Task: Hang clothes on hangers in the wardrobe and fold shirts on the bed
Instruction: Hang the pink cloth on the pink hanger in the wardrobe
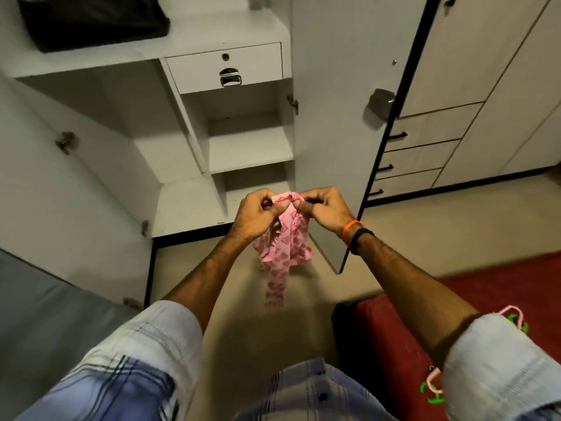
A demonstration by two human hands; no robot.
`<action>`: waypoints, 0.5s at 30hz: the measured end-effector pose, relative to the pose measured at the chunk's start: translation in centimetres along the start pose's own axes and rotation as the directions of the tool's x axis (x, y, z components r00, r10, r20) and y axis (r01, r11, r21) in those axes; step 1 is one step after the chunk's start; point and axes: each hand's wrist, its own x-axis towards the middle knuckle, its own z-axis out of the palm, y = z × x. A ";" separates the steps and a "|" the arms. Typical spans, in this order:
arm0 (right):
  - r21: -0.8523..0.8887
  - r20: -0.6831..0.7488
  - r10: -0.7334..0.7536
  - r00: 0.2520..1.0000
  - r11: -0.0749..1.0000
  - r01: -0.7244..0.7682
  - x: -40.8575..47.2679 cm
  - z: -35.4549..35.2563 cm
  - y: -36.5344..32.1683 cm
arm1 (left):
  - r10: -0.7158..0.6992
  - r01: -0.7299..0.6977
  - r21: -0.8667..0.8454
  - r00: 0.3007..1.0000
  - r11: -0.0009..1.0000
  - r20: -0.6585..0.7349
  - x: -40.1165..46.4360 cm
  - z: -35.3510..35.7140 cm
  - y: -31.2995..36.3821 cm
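A small pink patterned garment (285, 253) hangs in the air in front of the open wardrobe (194, 205). My left hand (258, 214) and my right hand (326, 208) both pinch its top edge, close together, with fingers curled. The rest of the cloth dangles below the hands above the floor. A pink and green hanger (434, 387) lies on the red bed (409, 329) at the lower right, partly hidden behind my right sleeve.
The wardrobe has a drawer (224, 68), open shelves (252, 150) and a black bag (91, 22) on its top shelf. Its right door (349, 117) stands open beside my right hand. More closed cabinets with drawers (425, 153) stand to the right. A grey surface (45, 314) lies at the lower left.
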 end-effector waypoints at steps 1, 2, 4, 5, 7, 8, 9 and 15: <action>-0.002 0.005 -0.006 1.000 1.000 0.006 0.2 0.3 0.0 | -0.008 0.009 0.024 1.000 1.000 -0.027 0.1 -0.1 0.1; -0.014 0.002 -0.011 1.000 1.000 0.011 0.3 0.5 -0.1 | -0.010 0.013 0.068 0.999 0.998 -0.045 0.2 -0.2 0.3; -0.062 0.001 -0.012 1.000 0.998 0.012 0.6 1.0 -0.4 | 0.006 0.004 0.164 0.998 0.987 -0.058 0.3 -0.3 0.6; -0.089 0.019 -0.011 1.000 0.996 0.013 0.7 1.1 -0.7 | 0.012 -0.001 0.185 0.998 0.983 -0.062 0.3 -0.4 0.8; -0.126 0.083 -0.027 0.996 0.991 0.037 0.7 1.2 -1.1 | 0.023 -0.008 0.184 0.997 0.983 -0.078 0.6 -0.7 0.9; -0.128 0.097 -0.038 0.995 0.990 0.050 0.8 1.2 -1.3 | 0.023 -0.010 0.169 0.997 0.986 -0.074 0.8 -0.8 0.9; -0.113 0.092 -0.046 0.995 0.992 0.056 0.8 1.2 -1.4 | 0.009 -0.002 0.132 0.998 0.991 -0.055 0.9 -0.9 0.9; 0.219 0.009 0.066 0.998 0.973 -0.066 1.3 1.2 -1.7 | -0.162 0.229 -0.270 0.955 0.935 0.250 -0.1 -2.1 -0.7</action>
